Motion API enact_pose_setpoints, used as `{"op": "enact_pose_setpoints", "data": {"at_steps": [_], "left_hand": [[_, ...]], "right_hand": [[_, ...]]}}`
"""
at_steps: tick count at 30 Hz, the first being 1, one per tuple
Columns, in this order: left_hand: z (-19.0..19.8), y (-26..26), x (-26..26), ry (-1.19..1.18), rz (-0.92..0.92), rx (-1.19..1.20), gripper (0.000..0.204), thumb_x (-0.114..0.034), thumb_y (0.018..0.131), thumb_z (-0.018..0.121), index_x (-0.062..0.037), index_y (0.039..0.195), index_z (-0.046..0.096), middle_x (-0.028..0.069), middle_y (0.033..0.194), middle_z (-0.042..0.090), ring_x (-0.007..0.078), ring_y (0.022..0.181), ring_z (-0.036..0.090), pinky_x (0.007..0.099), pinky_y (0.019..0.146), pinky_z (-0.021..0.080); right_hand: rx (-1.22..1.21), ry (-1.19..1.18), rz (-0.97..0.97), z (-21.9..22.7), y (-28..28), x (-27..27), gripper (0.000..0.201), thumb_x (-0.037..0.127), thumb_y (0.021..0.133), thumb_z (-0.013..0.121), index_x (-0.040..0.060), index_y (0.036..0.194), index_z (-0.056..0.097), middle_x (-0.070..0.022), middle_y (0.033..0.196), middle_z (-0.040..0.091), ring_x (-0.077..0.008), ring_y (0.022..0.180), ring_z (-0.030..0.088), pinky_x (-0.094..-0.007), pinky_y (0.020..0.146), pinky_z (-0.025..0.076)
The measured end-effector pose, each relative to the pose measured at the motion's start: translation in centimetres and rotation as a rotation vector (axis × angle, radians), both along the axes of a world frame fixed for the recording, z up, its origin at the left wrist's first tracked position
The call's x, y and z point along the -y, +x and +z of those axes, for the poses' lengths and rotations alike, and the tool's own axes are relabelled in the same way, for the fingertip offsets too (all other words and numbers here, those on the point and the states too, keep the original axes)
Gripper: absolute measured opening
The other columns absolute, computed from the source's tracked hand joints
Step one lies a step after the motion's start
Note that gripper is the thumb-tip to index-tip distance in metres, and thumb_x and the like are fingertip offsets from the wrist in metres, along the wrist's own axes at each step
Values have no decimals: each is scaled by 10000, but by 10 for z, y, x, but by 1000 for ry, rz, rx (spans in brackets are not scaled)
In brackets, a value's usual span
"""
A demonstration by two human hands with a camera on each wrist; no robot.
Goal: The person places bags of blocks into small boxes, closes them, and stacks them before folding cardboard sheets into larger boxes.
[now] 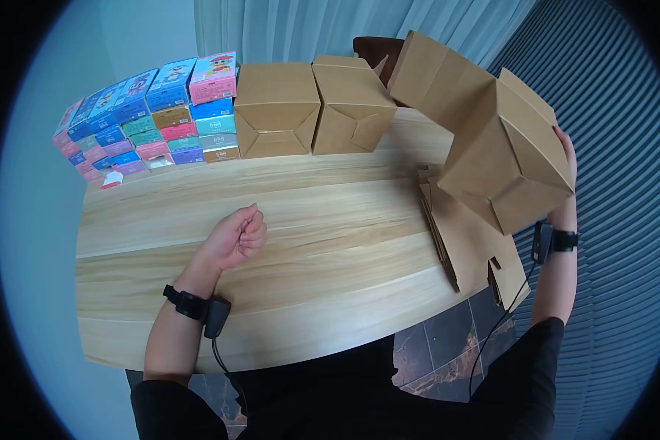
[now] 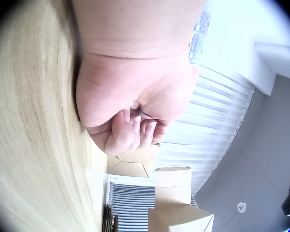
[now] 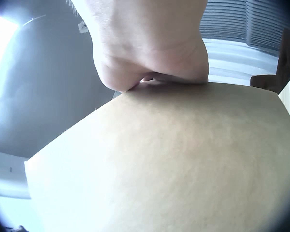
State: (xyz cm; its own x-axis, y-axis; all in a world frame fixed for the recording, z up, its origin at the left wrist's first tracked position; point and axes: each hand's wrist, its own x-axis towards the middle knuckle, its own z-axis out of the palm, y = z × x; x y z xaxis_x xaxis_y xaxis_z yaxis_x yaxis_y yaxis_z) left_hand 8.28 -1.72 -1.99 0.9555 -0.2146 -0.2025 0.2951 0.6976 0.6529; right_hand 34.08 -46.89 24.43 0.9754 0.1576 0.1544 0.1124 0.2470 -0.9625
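Observation:
My left hand [image 1: 236,238] rests on the wooden table, its fingers curled in toward the palm with nothing in them. The left wrist view shows the fingertips [image 2: 135,126] folded in near the thumb. At the right, my right hand [image 1: 567,155] holds up a brown cardboard box [image 1: 484,143] by its far right side. That box is tilted, with one long flap standing out toward the back and its folded bottom facing the front. In the right wrist view the hand [image 3: 150,58] is at the edge of a broad cardboard panel [image 3: 174,154]; its fingers are hidden behind it.
Flattened cardboard [image 1: 469,227] lies stacked at the table's right edge, under the raised box. Two formed cardboard boxes [image 1: 277,84] stand side by side at the back. Left of them are stacks of small colourful boxes [image 1: 172,82]. A brown chair [image 1: 374,48] is behind the table.

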Motion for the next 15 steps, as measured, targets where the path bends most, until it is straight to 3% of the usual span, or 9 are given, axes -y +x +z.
{"op": "enact_pose_setpoints", "data": {"at_steps": [4,9,15], "left_hand": [[-1,1,0,8,-4,-2,469,-377,1037,362,-129,640,382,-42,545,295,69,482,254,205,405,187],[3,0,1,31,-19,-12,466,-375,1037,362,-126,643,378,-40,552,303,68,486,261,203,411,194],[5,-1,2,49,-12,-30,460,-368,1040,355,-124,651,375,-39,560,302,67,491,263,203,418,200]], "right_hand": [[67,-30,-77,-16,78,0,341,288,939,551,-8,1102,600,-109,998,677,-196,865,658,-292,777,528],[54,1,-26,-50,162,-17,339,273,938,545,-14,1114,583,-121,1028,661,-212,906,648,-309,796,526],[-19,84,49,-96,193,-65,361,239,958,478,-42,1178,535,-148,1128,625,-252,1057,601,-354,938,472]]}}
